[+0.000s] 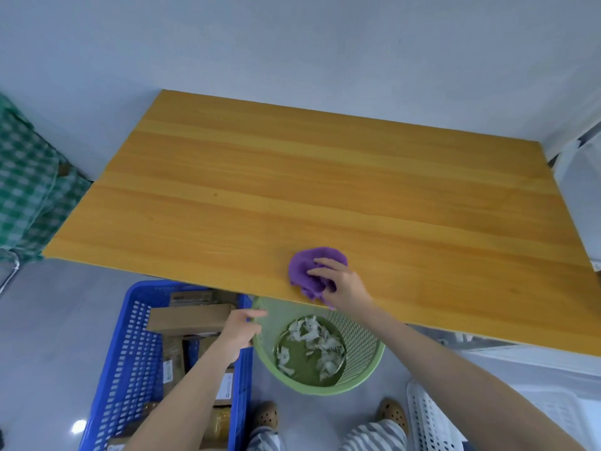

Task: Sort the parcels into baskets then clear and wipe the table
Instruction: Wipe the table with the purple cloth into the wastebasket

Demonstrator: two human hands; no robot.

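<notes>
A bunched purple cloth (307, 266) lies on the wooden table (292, 190) close to its near edge. My right hand (341, 284) grips the cloth from its right side, fingers curled into the fabric. Below the table edge stands a green round basket (364, 346) with white paper scraps in its bottom. My left hand (240, 330) holds the green basket's left rim. To the left on the floor a blue basket (130, 346) holds several brown cardboard parcels (188, 319).
A white slatted basket (429, 421) stands on the floor at the lower right. A white box or appliance (582, 196) sits past the table's right end. Green checked fabric (29, 183) hangs at the far left. My feet in brown clogs (266, 415) are below.
</notes>
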